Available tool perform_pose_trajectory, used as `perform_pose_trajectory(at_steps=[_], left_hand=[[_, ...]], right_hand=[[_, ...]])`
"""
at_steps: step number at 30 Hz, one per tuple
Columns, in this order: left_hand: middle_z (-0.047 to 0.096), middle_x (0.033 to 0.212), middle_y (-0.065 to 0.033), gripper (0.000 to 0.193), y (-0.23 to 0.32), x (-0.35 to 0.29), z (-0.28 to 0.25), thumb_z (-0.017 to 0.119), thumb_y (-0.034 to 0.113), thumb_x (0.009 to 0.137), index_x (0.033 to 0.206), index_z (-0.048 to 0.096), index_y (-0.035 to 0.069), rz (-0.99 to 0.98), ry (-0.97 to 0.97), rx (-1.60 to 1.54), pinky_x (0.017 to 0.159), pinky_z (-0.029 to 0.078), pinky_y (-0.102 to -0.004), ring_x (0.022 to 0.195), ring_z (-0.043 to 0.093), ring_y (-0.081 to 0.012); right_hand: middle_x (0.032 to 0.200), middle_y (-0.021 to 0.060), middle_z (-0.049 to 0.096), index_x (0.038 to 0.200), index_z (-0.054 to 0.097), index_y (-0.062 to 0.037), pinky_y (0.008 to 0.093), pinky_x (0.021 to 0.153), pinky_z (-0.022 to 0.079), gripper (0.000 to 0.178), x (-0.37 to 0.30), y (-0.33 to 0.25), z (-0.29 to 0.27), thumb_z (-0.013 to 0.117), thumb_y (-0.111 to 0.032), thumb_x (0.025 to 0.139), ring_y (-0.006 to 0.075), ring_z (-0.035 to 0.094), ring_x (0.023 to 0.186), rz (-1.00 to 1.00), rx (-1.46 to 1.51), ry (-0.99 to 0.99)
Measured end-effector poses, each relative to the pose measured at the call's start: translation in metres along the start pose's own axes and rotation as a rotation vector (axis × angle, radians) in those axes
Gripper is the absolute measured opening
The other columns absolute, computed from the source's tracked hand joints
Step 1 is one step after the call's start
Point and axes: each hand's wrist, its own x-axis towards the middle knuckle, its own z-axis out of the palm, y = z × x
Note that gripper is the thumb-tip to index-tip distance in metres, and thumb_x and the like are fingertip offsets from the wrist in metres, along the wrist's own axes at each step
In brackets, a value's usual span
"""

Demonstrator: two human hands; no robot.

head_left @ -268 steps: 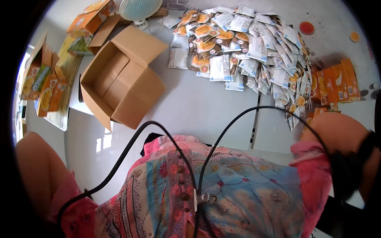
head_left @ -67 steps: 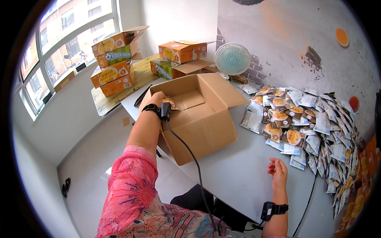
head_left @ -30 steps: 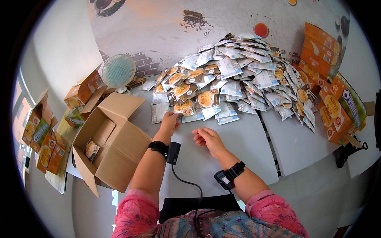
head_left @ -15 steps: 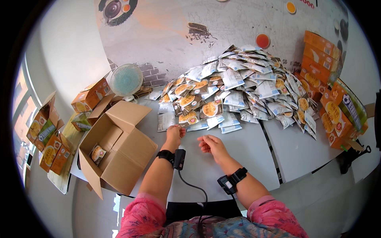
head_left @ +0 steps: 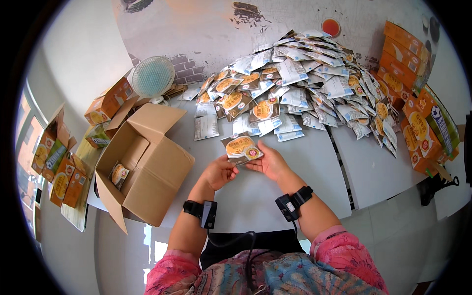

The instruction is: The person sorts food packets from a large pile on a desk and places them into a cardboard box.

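A flat brown sachet (head_left: 241, 148) with a yellow bowl picture is held up between my hands, in front of the heap. My right hand (head_left: 269, 162) grips its right end, thumb over the front and fingers beneath. With its fingers curled, my left hand (head_left: 219, 173) pinches the lower left corner. Just beyond lies a large heap of similar sachets (head_left: 294, 73), some showing white backs and others brown fronts. To the left, an open cardboard box (head_left: 160, 179) leans toward me with one sachet (head_left: 119, 175) visible inside.
A pale green fan (head_left: 153, 77) stands behind the cardboard box. Orange cartons (head_left: 109, 102) sit at the back left, with more cartons (head_left: 60, 172) on a side surface. Further orange cartons (head_left: 418, 130) are stacked at the right. A seam divides the grey tabletop (head_left: 314, 187).
A sachet from the heap's front edge has come toward me and is now in both hands. My right hand has moved up to it; my left has drawn back nearer to me.
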Motion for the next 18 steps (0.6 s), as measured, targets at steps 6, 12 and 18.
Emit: perform_pose_trajectory(at_steps=[6,12,18], left_hand=[[0.059,0.092,-0.0062,0.04,0.0,-0.003,0.009,0.048,0.007,0.086,0.125,0.039,0.007,0.148,-0.081,0.283,0.067,0.047,-0.0271,0.082,0.057,-0.0137],[0.047,0.123,-0.0068,0.043,0.006,-0.009,0.011,0.052,0.011,0.087,0.127,0.035,0.006,0.314,-0.044,0.014,0.088,0.044,-0.0332,0.112,0.047,-0.0179],[0.048,0.121,-0.0081,0.046,0.001,-0.006,0.013,0.054,0.009,0.086,0.127,0.033,0.005,0.328,-0.019,0.066,0.092,0.042,-0.0332,0.111,0.048,-0.018]], right_hand=[[0.109,0.0074,0.054,0.129,0.034,-0.007,0.032,0.079,0.05,0.051,0.003,0.005,0.001,0.057,-0.012,0.085,0.0168,0.056,0.095,-0.195,-0.239,-0.002],[0.109,0.0056,0.055,0.129,0.035,-0.0048,0.025,0.078,0.046,0.052,-0.006,0.011,0.019,0.058,-0.012,0.083,0.0118,0.055,0.094,-0.317,-0.43,-0.088],[0.102,0.0046,0.059,0.116,0.051,-0.0003,0.0228,0.078,0.043,0.036,-0.008,0.007,0.018,0.055,-0.022,0.087,0.0086,0.054,0.089,-0.355,-0.409,0.013]])
